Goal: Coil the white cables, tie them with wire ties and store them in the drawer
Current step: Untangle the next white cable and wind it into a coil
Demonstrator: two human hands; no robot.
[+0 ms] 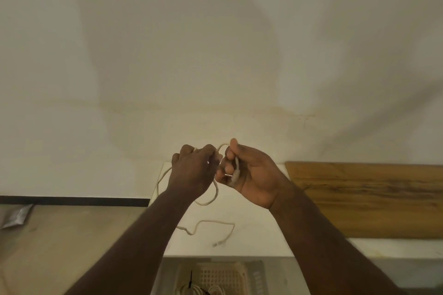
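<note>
1. Below the white counter (251, 230), nearest the camera, an open drawer (261, 270) shows at the bottom edge. Inside it sits a pale lattice basket (215, 275), and in front of the basket lie coiled white cables (215, 291) with a black wire tie (191, 280) standing up from one of them. I judge these bundles already stored.

2. On the counter above the drawer lies the loose tail of a white cable (211, 223), its plug end (217, 244) resting near the front edge.

3. Over the counter, both hands are raised and close together, working that same cable. The left hand (194, 170) is closed around the cable, and a loop hangs from it down toward the counter. The right hand (249, 172) has its fingers curled around a few gathered turns, with a small loop arching between the two hands.

4. My reading: coiling is in hand and only partly done, since much of the cable is still slack. The next move calls for drawing the tail up into further turns of matching size, then reaching for a wire tie.

5. To the right, a wooden board (371, 199) lies on the counter. At far left a crumpled silvery packet (16, 217) lies on a tan surface (72, 235). Behind everything rises a plain cream wall (215, 43).
</note>
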